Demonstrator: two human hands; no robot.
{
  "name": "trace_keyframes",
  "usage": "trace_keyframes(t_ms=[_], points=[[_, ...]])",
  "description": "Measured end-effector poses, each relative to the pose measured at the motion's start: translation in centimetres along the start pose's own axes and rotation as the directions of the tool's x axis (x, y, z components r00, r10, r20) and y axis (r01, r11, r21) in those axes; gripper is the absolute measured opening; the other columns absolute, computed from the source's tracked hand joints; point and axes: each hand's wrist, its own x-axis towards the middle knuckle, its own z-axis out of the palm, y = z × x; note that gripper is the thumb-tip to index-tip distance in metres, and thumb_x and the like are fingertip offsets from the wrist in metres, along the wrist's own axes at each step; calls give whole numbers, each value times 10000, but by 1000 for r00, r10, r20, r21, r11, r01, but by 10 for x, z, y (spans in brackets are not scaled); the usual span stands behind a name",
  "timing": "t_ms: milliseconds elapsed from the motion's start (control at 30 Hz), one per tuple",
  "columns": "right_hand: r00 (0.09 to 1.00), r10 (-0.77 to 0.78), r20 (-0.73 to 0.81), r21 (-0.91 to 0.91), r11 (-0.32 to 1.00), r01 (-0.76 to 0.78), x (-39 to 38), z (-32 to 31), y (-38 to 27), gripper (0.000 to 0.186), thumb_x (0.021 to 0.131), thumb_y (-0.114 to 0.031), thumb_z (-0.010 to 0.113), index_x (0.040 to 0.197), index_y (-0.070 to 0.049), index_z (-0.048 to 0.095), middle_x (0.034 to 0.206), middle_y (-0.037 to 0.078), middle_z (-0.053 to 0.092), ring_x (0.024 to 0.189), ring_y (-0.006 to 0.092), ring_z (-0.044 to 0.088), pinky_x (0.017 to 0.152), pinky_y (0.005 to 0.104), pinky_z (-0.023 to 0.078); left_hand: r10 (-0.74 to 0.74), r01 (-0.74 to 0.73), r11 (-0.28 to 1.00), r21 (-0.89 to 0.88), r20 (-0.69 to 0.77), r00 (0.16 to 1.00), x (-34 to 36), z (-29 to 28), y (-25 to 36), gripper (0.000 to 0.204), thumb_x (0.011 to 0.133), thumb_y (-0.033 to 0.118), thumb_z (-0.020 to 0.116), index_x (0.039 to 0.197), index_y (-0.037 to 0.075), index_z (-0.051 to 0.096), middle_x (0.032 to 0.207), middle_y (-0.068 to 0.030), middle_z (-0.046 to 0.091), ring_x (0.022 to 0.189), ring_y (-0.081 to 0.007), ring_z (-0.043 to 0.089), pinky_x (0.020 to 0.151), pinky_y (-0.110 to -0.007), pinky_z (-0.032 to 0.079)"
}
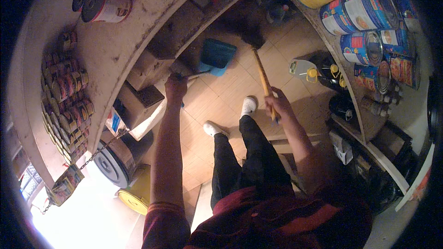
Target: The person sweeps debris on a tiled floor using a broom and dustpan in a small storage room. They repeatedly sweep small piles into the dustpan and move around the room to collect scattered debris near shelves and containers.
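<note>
My left hand (176,86) is closed round the thin handle of a blue dustpan (217,55), whose pan rests on or just above the tiled floor ahead of me. In my right hand (280,105) is a broom (261,67), gripped near the upper end of its yellow-brown stick. The broom's dark head lies in shadow on the floor, beyond the pan and to its right. Its bristles are too dark to make out.
Shelves of tins stand on both sides: small cans (69,83) at left, blue-labelled cans (362,16) at right. Cardboard boxes (147,71) line the left. Containers with yellow caps (302,69) stand on the right floor. A lidded bin (110,163) and yellow bucket (136,196) are near-left.
</note>
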Motion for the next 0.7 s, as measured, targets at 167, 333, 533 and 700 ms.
trace_keyframes(t_ms=[167, 333, 533, 700], points=[[992, -126, -2, 141, 982, 125, 17, 4, -15, 501, 760, -81, 602, 1193, -112, 351, 600, 50, 490, 415, 146, 471, 349, 292, 390, -237, 240, 965, -102, 47, 970, 18, -5, 31, 376, 735, 339, 659, 912, 10, 613, 936, -205, 634, 887, -383, 599, 760, -434, 488], [994, 19, 106, -26, 1000, -17, 96, 16, -9, 321, 753, -102, 584, 1038, -84, 438, 562, 50, 479, 391, 150, 460, 339, 297, 384, -258, 259, 965, -27, 47, 965, 12, -8, 28, 384, 801, 379, 549, 912, 20, 624, 919, -227, 641, 867, -367, 631, 753, -443, 515], [994, -39, 102, -310, 948, 70, -37, -45, 41, 539, 702, -41, 568, 1226, -94, 454, 581, 51, 530, 378, 149, 486, 338, 296, 402, -211, 213, 977, 13, -86, 974, 24, 10, 16, 407, 790, 396, 564, 905, 10, 626, 922, -220, 644, 878, -358, 633, 766, -438, 513], [996, -61, -61, -321, 946, 38, -42, -37, 29, 578, 739, -28, 572, 1281, -132, 402, 592, 51, 507, 386, 143, 468, 341, 292, 395, -301, 303, 944, -126, 35, 953, 18, 3, 23, 402, 782, 404, 575, 899, 22, 623, 945, -222, 636, 903, -365, 622, 798, -444, 499]])
